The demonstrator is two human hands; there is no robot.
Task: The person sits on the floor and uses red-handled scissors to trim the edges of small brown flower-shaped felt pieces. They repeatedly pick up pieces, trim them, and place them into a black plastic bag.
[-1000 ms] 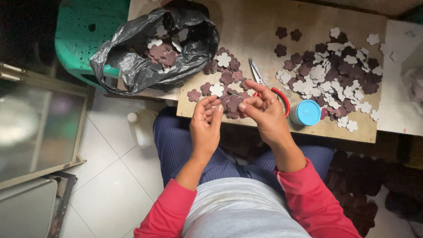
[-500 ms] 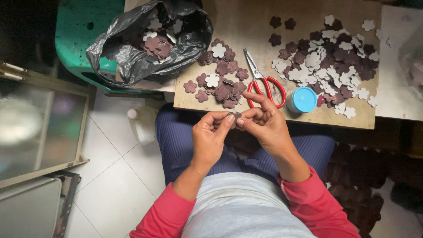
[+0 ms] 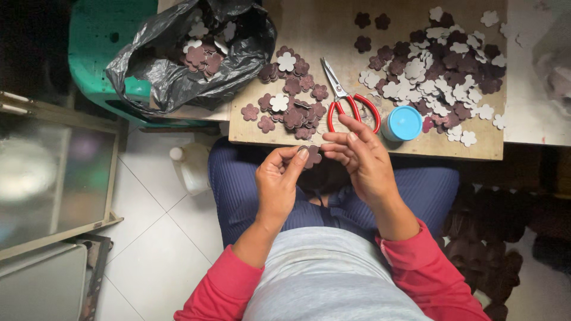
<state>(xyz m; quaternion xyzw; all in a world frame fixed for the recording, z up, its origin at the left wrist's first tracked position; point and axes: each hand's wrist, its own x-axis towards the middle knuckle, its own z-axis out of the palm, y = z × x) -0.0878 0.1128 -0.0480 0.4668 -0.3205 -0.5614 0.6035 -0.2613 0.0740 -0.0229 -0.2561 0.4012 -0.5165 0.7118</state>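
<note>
My left hand (image 3: 278, 181) and my right hand (image 3: 361, 160) meet above my lap at the near edge of a wooden board (image 3: 315, 35). Both pinch one dark maroon flower-shaped cutout (image 3: 311, 156) between their fingertips. Just beyond the hands lies a heap of maroon and white flower cutouts (image 3: 292, 106). Red-handled scissors (image 3: 348, 102) lie shut on the board right behind my right hand.
A black plastic bag (image 3: 178, 59) with more cutouts sits at the board's left end, over a green stool (image 3: 101, 53). A blue-lidded jar (image 3: 403, 123) stands beside the scissors. A larger spread of cutouts (image 3: 443, 74) covers the board's right side. Dark cutouts (image 3: 488, 238) lie on the floor at right.
Both hands have drawn back from the board toward my lap, still together on the small cutout. The scissors, earlier partly under my right hand, now lie fully uncovered.
</note>
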